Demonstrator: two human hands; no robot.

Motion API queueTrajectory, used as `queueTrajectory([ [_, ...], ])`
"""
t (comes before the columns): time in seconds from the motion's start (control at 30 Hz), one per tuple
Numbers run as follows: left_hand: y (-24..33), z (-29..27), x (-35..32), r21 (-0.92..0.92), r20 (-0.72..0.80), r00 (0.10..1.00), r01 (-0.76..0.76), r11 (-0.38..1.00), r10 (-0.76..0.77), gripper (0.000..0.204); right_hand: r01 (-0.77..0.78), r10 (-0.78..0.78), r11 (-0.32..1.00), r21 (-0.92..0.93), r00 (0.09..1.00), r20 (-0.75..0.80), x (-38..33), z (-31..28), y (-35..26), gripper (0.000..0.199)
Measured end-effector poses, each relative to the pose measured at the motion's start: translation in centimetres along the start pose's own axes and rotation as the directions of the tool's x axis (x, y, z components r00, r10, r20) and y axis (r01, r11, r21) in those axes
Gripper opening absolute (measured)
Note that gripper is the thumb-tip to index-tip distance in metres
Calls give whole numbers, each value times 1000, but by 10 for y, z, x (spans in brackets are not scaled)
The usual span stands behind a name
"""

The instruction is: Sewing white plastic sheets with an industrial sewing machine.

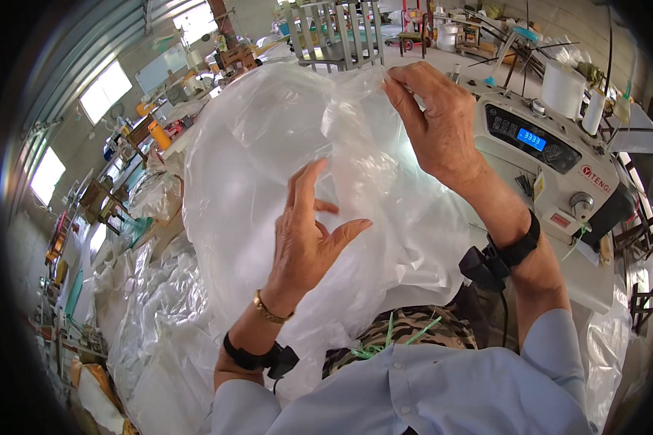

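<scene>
A large sheet of clear plastic film [254, 152], puffed up like a bag, fills the space in front of me. My right hand [439, 119] is raised at its upper right, thumb and fingertips pinched on the film's edge. Lower and to the left, my left hand [305, 235] is held against or just over the film, its fingers and thumb spread apart; whether it touches the film I cannot tell. To the right of the film stands a white industrial sewing machine [544, 156] with a lit blue display. The film hides its needle area.
More crumpled plastic film [159, 319] lies at the left. White thread cones [562, 88] stand behind the machine. A grey slatted chair [337, 36] is at the far side, with cluttered benches and an orange bottle [159, 135] at the far left. Green strips [374, 351] lie on my lap.
</scene>
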State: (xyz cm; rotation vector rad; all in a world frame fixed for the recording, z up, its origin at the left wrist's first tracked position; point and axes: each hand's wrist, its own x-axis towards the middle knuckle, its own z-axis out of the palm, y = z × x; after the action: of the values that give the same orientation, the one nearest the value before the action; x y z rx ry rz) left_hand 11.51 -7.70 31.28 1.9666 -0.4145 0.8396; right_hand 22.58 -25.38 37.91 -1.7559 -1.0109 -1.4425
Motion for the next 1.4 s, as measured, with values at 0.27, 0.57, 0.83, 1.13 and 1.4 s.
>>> queueTrajectory([
  [0.27,-7,-22,-28,-543,416,905,326,774,-89,16,40,-32,997,-62,993,113,-17,20,13,9],
  [0.57,-54,-150,-95,-325,187,921,386,863,-342,83,-71,96,990,-122,970,221,-38,38,27,7],
  [0.83,-59,-267,-49,497,111,894,329,803,-435,45,-127,155,984,-129,960,235,-52,51,33,10],
  [1.13,-55,-430,-119,908,-283,660,-50,417,696,31,-268,284,958,-99,930,232,-65,47,42,14],
  [1.4,-169,-286,-268,883,168,845,-358,-304,-508,44,-47,32,995,91,987,159,-79,37,32,6],
])
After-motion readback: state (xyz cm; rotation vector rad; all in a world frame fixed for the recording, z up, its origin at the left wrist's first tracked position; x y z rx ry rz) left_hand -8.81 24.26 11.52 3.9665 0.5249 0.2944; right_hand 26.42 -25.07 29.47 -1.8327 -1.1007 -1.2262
